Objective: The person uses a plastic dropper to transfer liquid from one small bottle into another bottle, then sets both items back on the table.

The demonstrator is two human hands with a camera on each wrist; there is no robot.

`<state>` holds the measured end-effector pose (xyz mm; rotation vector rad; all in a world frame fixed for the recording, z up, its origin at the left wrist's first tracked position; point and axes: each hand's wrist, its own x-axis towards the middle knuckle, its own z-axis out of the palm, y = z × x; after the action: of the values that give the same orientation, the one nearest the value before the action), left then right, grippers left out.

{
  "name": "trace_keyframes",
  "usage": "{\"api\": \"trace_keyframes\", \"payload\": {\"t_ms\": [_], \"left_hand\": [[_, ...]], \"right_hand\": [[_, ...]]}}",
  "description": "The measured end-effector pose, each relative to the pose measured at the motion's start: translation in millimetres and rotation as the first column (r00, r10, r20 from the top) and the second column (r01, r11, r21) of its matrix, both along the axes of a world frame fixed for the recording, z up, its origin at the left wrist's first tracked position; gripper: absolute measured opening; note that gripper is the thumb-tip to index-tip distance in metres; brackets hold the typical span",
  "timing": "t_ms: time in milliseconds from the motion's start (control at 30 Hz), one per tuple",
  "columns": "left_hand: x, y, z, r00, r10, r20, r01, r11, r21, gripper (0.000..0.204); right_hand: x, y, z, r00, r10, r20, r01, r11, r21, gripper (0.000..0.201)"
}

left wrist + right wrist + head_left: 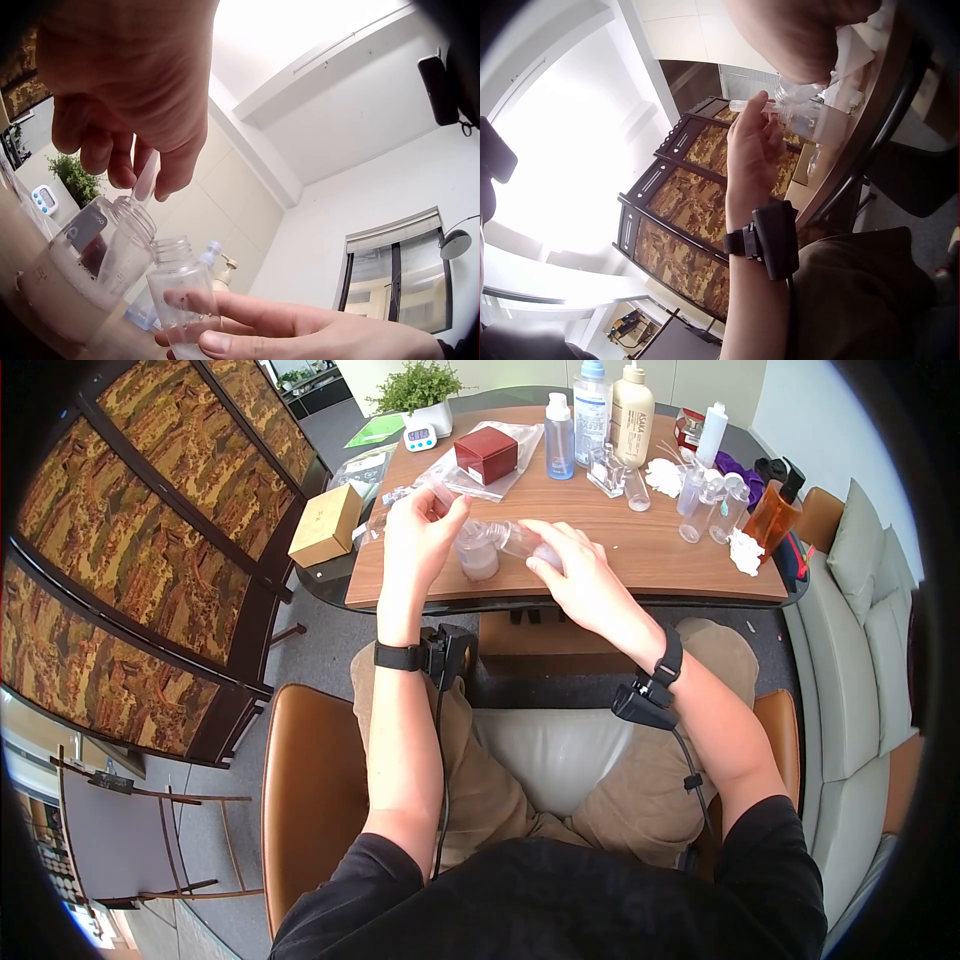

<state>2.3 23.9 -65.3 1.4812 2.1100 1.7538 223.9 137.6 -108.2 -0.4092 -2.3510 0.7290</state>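
Note:
My left hand [418,538] pinches a slim translucent plastic tube, like a dropper [146,180], between thumb and fingers. Its lower end reaches into the open mouth of a wide clear bottle [478,560], which stands near the table's front edge. Cloudy, whitish liquid fills part of that bottle, and a grey label shows on its side in the left wrist view. Around a smaller clear bottle [180,281] with a threaded, uncapped neck, my right hand [582,572] curls its fingers. The small bottle leans toward the wide one, its neck right beside the wide bottle's mouth.
A dark red box [486,455] lies on a plastic bag behind the hands. Pump bottles [631,415] stand at the back. Several small clear bottles [698,510], crumpled tissue [746,552] and an amber bottle [772,518] are at right; a cardboard box [326,526] is at left.

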Motion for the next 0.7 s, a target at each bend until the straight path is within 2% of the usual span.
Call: {"api": "trace_keyframes", "payload": {"t_ms": [700], "left_hand": [[0.7,-0.4,0.7,0.999,0.028,-0.017,-0.028,1.0,-0.004,0.034]], "right_hand": [[0.1,-0.1,2.0,1.0,0.003,0.019,-0.003,1.0,-0.012,0.049]]}}
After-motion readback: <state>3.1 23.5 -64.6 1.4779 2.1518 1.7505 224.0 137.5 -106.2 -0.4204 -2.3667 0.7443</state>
